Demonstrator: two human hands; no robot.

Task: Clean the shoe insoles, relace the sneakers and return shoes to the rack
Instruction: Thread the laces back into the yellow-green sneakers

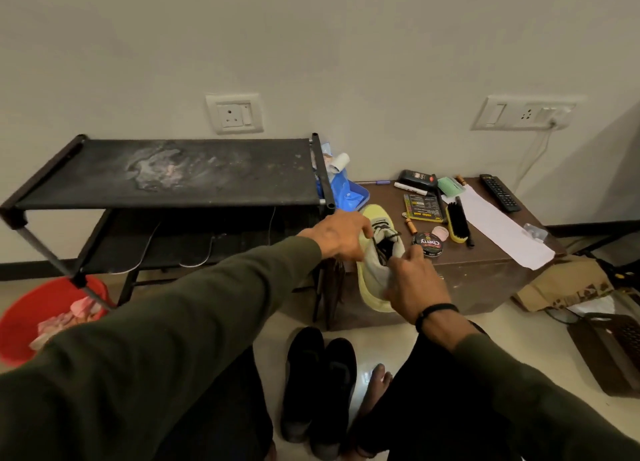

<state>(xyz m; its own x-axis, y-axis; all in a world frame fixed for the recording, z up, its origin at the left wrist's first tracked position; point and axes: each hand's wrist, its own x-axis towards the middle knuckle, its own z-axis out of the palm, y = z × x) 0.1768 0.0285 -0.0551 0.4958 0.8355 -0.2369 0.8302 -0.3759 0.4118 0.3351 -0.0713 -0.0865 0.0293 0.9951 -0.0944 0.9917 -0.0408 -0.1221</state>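
Head view: yellow sneaker (pixel 372 273) between left hand (pixel 341 233) and right hand (pixel 414 280).

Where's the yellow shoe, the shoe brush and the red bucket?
yellow shoe (pixel 372 280): head view, on its side near the heel.
shoe brush (pixel 458 222): head view, on the black bristles.
red bucket (pixel 20 325): head view, on its front wall.

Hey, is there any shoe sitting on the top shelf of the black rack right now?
No, the top shelf of the black rack holds no shoe; the yellow sneaker is in the hands by the table.
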